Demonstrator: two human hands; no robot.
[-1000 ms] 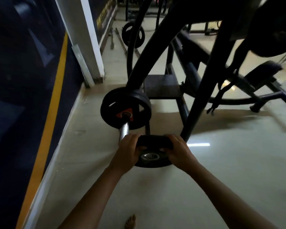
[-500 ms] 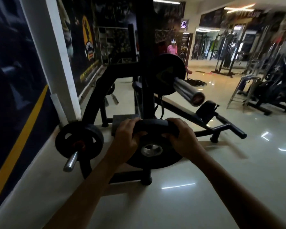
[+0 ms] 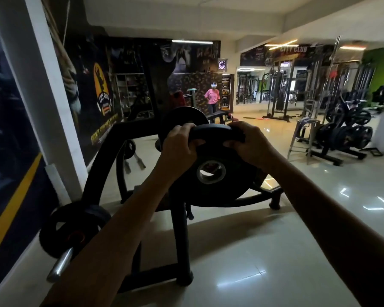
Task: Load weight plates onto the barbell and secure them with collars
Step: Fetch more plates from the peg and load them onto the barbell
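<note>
I hold a black weight plate (image 3: 217, 189) upright at chest height, its steel-ringed centre hole facing me. My left hand (image 3: 180, 145) grips the top rim on the left and my right hand (image 3: 248, 145) grips it on the right. Directly behind it stands another black plate (image 3: 182, 118) on the raised barbell; the held plate hides the bar's sleeve end. Low at the left, a storage peg (image 3: 60, 265) with a chrome end carries black plates (image 3: 73, 227) with a red centre.
The black bench-rack frame (image 3: 180, 240) stands right in front of me on the glossy floor. A wall with posters runs along the left. A plate tree (image 3: 346, 134) and a steel stool (image 3: 302, 134) stand at the right. A person in pink (image 3: 212, 98) stands far back.
I have lifted the plate from the floor up to the height of the raised barbell end. My view has tilted upward and the plate now covers the bar's sleeve.
</note>
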